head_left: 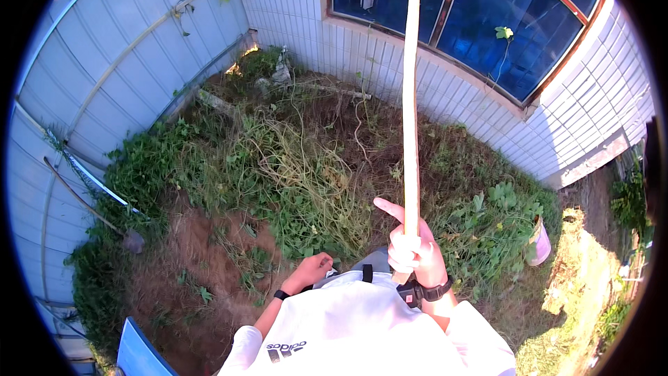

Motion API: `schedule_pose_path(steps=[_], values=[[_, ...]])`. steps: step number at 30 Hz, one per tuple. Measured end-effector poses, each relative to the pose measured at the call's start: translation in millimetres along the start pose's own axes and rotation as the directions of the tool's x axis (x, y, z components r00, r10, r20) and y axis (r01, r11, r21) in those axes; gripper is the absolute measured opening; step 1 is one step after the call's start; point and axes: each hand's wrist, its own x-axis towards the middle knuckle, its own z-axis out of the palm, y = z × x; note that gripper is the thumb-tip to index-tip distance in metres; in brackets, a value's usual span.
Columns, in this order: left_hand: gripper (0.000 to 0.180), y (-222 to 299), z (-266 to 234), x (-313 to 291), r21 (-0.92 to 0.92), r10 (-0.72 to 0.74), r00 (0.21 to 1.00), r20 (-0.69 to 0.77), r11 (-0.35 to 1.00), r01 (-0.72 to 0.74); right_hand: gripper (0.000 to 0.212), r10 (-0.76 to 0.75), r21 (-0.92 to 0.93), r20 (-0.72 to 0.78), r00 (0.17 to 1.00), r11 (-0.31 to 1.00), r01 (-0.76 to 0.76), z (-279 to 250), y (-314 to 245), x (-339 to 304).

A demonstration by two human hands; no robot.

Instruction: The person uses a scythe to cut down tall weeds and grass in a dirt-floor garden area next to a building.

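Observation:
In my right hand (417, 251) is a long, pale wooden pole (410, 111), gripped near its lower end. The fingers wrap round it while one finger sticks out to the left. The pole rises almost straight up in the view, past a dark band close to its top, where a thin dark piece reaches the picture's edge. My left hand (311, 270) hangs low by my waist, away from the pole, with its fingers curled in. Something small and whitish shows beside those fingers, too small to name. Cut or tangled vines (306, 160) lie ahead on the ground.
A corrugated metal wall (118, 35) closes the left side. The tiled wall (292, 21) ahead has a blue-paned window (515, 28). A long-handled tool (83, 195) leans at left; a pinkish bucket (538, 244) lies among weeds at right. A blue panel (139, 351) stands at lower left.

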Motion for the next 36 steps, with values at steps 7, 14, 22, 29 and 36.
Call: schedule_pose_path(steps=[7, 14, 22, 29, 36], values=[[0.031, 179.6, -44.4, -7.5, -0.478, 0.273, 0.945, -0.182, 0.815, -0.328, 0.080, -0.010, 0.029, 0.090, 0.996, 1.000, 0.008, -9.2, 5.5, -12.1], [0.023, 233.8, -24.9, 23.1, -0.315, 0.370, 0.838, -0.400, 0.803, -0.505, 0.077, 0.075, -0.119, -0.069, 0.995, 0.989, -0.083, -17.2, 9.9, -26.5], [0.023, 195.7, -68.7, 52.5, -0.489, 0.119, 0.806, -0.579, 0.741, -0.460, 0.072, 0.117, -0.070, -0.064, 0.991, 0.990, -0.121, -14.4, -6.8, -36.6], [0.026, 231.1, -10.8, 19.3, -0.519, 0.141, 0.943, -0.303, 0.805, -0.287, 0.066, 0.110, -0.036, -0.194, 0.975, 0.992, -0.119, -23.3, 3.3, -37.1], [0.026, 225.0, -12.4, 24.0, -0.624, 0.217, 0.954, -0.208, 0.722, -0.300, 0.064, 0.098, -0.121, -0.213, 0.972, 0.985, -0.126, -26.6, 3.2, -41.6]])
